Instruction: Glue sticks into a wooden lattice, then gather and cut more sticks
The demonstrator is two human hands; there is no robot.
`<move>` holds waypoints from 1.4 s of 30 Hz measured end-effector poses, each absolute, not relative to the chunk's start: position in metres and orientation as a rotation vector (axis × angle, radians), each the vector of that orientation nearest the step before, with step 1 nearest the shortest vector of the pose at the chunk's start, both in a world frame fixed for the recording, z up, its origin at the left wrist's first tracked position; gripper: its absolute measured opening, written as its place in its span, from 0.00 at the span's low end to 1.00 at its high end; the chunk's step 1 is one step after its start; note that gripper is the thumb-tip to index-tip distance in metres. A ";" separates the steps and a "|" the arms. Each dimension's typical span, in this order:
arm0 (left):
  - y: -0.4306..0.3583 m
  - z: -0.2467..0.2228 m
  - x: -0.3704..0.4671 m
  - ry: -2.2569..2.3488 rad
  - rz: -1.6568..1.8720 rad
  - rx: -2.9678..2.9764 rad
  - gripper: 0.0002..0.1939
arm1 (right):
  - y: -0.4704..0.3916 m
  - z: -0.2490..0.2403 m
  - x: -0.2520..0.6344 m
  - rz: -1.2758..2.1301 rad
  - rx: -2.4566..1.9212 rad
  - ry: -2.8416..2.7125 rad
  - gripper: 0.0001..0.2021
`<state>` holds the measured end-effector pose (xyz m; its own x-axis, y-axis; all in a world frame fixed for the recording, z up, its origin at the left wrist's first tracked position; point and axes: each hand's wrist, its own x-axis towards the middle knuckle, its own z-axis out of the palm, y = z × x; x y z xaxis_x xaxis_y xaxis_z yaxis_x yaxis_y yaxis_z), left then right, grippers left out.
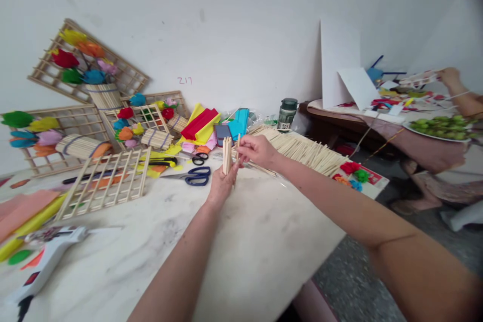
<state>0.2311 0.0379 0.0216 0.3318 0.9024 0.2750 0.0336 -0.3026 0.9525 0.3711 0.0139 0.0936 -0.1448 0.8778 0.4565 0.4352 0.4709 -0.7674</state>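
My left hand (pixel 222 181) is wrapped round an upright bundle of wooden sticks (pixel 227 153) above the middle of the table. Close beside it, my right hand (pixel 258 152) pinches a single wooden stick (pixel 238 142) between thumb and fingertips, just right of the bundle. Beyond my right wrist lies a wide pile of loose sticks (pixel 302 151). Blue-handled scissors (pixel 198 176) rest on the table left of my left hand, with black-handled scissors (pixel 199 159) behind them. The lower ends of the bundle are partly hidden by my fingers.
A stick lattice (pixel 109 181) and a white glue gun (pixel 53 261) occupy the left side. Stick-bundle vases with paper flowers (pixel 103 95) lean near the wall. Coloured paper (pixel 199 123) and a dark green bottle (pixel 287 113) stand behind. Another person's hand (pixel 449 78) is at a table on the right.
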 end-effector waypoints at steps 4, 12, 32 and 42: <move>0.039 0.024 0.229 0.806 1.149 1.571 0.19 | 0.021 0.085 0.363 0.545 -1.131 -1.785 0.05; 0.042 0.020 0.228 0.799 1.082 1.541 0.22 | 0.028 0.084 0.359 0.392 -1.150 -1.853 0.07; 0.041 0.015 0.233 0.821 1.123 1.512 0.21 | 0.037 0.088 0.472 -0.044 -1.889 -1.953 0.10; 0.041 0.014 0.234 0.800 1.086 1.526 0.21 | 0.018 0.063 0.512 -0.190 -2.437 -2.150 0.12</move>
